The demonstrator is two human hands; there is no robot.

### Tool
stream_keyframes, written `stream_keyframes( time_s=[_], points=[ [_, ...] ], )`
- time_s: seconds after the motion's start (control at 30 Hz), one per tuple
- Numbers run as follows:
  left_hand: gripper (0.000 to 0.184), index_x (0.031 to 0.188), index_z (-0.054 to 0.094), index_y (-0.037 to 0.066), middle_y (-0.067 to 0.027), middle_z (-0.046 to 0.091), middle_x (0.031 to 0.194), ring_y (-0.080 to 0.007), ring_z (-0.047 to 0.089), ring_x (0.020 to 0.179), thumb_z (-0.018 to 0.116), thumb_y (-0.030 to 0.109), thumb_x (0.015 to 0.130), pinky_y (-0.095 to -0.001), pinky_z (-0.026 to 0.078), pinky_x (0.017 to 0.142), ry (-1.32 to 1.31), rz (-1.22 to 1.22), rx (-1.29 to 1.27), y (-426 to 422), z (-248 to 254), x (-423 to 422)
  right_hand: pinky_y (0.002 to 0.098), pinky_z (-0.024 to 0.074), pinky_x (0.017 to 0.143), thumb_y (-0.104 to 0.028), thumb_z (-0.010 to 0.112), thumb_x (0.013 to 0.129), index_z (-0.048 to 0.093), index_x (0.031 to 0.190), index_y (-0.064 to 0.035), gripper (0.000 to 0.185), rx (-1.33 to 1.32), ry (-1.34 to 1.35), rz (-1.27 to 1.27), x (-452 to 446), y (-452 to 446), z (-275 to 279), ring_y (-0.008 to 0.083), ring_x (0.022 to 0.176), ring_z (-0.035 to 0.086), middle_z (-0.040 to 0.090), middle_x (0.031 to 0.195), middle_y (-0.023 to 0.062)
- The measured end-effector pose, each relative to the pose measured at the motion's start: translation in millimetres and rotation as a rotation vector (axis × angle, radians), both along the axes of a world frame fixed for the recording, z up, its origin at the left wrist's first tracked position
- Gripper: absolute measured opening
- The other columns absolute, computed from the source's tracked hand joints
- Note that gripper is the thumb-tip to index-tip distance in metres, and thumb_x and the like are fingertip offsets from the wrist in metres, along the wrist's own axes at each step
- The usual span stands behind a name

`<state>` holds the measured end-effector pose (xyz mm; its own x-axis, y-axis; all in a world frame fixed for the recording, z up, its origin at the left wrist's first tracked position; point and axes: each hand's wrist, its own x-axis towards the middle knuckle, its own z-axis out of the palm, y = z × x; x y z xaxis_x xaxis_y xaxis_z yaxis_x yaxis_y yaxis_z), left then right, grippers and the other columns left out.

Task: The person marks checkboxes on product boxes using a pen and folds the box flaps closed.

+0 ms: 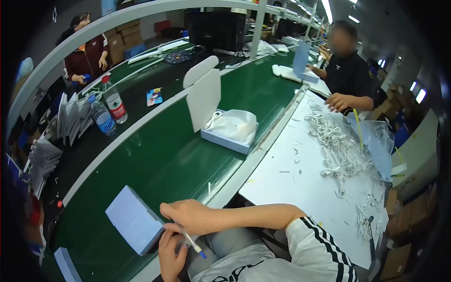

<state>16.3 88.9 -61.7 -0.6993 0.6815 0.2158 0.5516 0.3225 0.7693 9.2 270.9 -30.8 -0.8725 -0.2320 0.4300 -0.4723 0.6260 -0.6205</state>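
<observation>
My right hand point(188, 217) is closed, with a white pen point(193, 244) with a blue end sticking out below its palm. Just under it, my left hand point(170, 256) has curled fingers beside the right fingertips; what they hold is hidden. Both hands are at the near right edge of a closed light-blue box point(134, 221), which lies tilted on the green conveyor belt point(155, 164). Farther along the belt, an open blue box point(228, 141) with a raised white lid holds a white plastic-wrapped item point(237, 126) and a white cable.
Another blue box point(67, 265) lies at lower left. Bundled white cables point(329, 141) cover part of the white table point(277, 183) at right. A person in black point(350, 70) works beyond it; another person point(89, 56) stands upper left, past two bottles point(115, 103).
</observation>
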Motion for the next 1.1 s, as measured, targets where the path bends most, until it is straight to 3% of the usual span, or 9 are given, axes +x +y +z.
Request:
stream_keyframes(
  time_s=[0.13,0.23,0.27,0.37,0.43,0.6,0.83,0.93,1.1],
  points=[
    [0.031,0.098,0.060,-0.001,-0.0179,0.050,0.129,-0.0352,0.048,0.115,0.056,0.007,0.069,-0.0376,0.037,0.096,0.055,0.011,-0.137,3.7,2.1,4.2,0.0307,0.0434,0.052,-0.012,0.062,0.080,0.052,0.092,-0.0043,0.017,-0.153,-0.012,-0.216,0.9,70.7,11.4,0.0216,0.053,0.054,0.059,0.070,0.0068],
    [0.030,0.101,0.059,0.000,-0.0181,0.045,0.132,-0.0357,0.044,0.119,0.056,0.004,0.071,-0.0396,0.035,0.098,0.012,0.303,0.001,11.1,-9.5,5.0,0.0261,0.0444,0.060,-0.008,0.057,0.083,0.044,0.084,-0.0047,0.014,-0.338,0.100,-0.499,-16.4,159.7,-5.1,0.0169,0.065,0.056,0.065,0.082,0.0095],
    [0.029,0.101,0.058,0.000,-0.0181,0.044,0.134,-0.0359,0.043,0.120,0.056,0.003,0.072,-0.0402,0.034,0.099,-0.001,0.404,0.043,12.4,-11.6,6.6,0.0315,0.0437,0.062,-0.013,0.057,0.083,0.047,0.084,-0.0044,0.014,-0.375,0.204,-0.618,-16.1,182.6,2.3,0.0224,0.063,0.053,0.057,0.074,0.0087],
    [0.031,0.103,0.058,0.000,-0.0180,0.042,0.136,-0.0355,0.040,0.124,0.056,0.004,0.073,-0.0409,0.031,0.102,0.064,0.455,-0.071,13.0,-11.8,7.0,0.0352,0.0449,0.067,-0.015,0.059,0.083,0.046,0.087,-0.0023,0.019,-0.070,0.404,-0.889,-29.8,258.4,-12.9,0.0264,0.068,0.054,0.059,0.083,0.0116],
    [0.032,0.105,0.057,0.000,-0.0179,0.039,0.138,-0.0351,0.037,0.128,0.057,0.004,0.074,-0.0417,0.028,0.104,0.155,0.499,-0.163,14.2,-11.2,5.6,0.0360,0.0456,0.068,-0.017,0.061,0.081,0.049,0.085,-0.0023,0.019,0.119,0.161,-1.011,-31.0,292.4,-30.1,0.0280,0.068,0.055,0.060,0.081,0.0128],
    [0.031,0.104,0.058,0.001,-0.0170,0.041,0.137,-0.0335,0.037,0.127,0.057,0.004,0.073,-0.0430,0.028,0.104,0.165,0.385,-0.196,11.6,-9.4,8.7,0.0367,0.0466,0.068,-0.017,0.063,0.079,0.053,0.081,-0.0031,0.018,0.146,-0.348,-0.875,-34.4,291.7,-25.7,0.0290,0.068,0.057,0.062,0.077,0.0129],
    [0.030,0.103,0.059,0.001,-0.0157,0.042,0.136,-0.0326,0.039,0.125,0.057,0.005,0.074,-0.0403,0.030,0.103,0.202,0.349,-0.184,9.1,-8.9,11.8,0.0326,0.0451,0.063,-0.029,0.061,0.081,0.052,0.075,-0.0060,0.026,0.224,-0.375,-0.592,-43.3,206.7,-20.4,0.0245,0.060,0.052,0.058,0.070,0.0092],
    [0.029,0.103,0.058,0.001,-0.0151,0.045,0.134,-0.0322,0.043,0.121,0.054,0.006,0.075,-0.0375,0.033,0.100,0.129,0.368,-0.084,8.0,-7.8,15.9,0.0398,0.0481,0.069,-0.037,0.057,0.083,0.053,0.088,-0.0046,0.033,0.194,-0.472,-0.627,-51.4,176.2,-21.6,0.0333,0.073,0.060,0.063,0.082,0.0143],
    [0.030,0.103,0.059,0.001,-0.0143,0.050,0.127,-0.0310,0.048,0.115,0.055,0.003,0.073,-0.0359,0.037,0.096,0.057,0.315,0.074,-1.7,-11.6,14.8,0.0429,0.0483,0.068,-0.031,0.054,0.085,0.046,0.097,-0.0022,0.032,0.234,-0.304,-0.794,-66.8,153.6,-22.7,0.0367,0.076,0.062,0.064,0.083,0.0184]
  ],
)
